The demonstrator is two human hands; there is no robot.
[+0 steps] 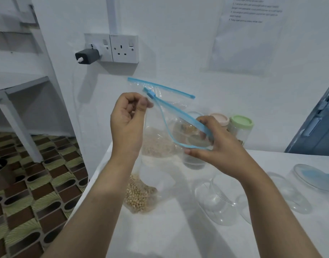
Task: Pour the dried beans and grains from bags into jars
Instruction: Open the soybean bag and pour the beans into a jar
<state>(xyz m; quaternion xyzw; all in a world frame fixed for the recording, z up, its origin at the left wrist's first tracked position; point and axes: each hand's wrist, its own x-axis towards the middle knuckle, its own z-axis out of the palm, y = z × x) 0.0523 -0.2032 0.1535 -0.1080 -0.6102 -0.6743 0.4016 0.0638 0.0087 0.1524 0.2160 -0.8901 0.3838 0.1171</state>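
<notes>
The left hand [127, 116] pinches, between thumb and curled fingers, the upper left edge of a clear plastic zip bag with a blue slider seal [160, 146], just beside the blue slider tab [150, 94]. The right hand [214, 144] grasps the other end of the bag's mouth, fingers curled over the far strip of the blue seal and thumb under the near strip, so the mouth gapes open between the two hands. The bag hangs in the air above the white table [169, 229] and holds pale, fine grain [156, 146] settled in its lower part.

Behind it a second clear bag with a blue seal [160, 87] stands against the white wall. On the table below the left forearm lies a clear bag of round, pale yellow beans [139, 194]. Near the right forearm stand clear empty glass jars [219, 202], and a clear lid with something blue on it [312, 177] lies at the right edge. Further back, near the wall, are a jar with a pink lid [220, 119] and a jar with a green lid [242, 123]. A double wall socket with a dark charger plugged in [111, 48] sits above.
</notes>
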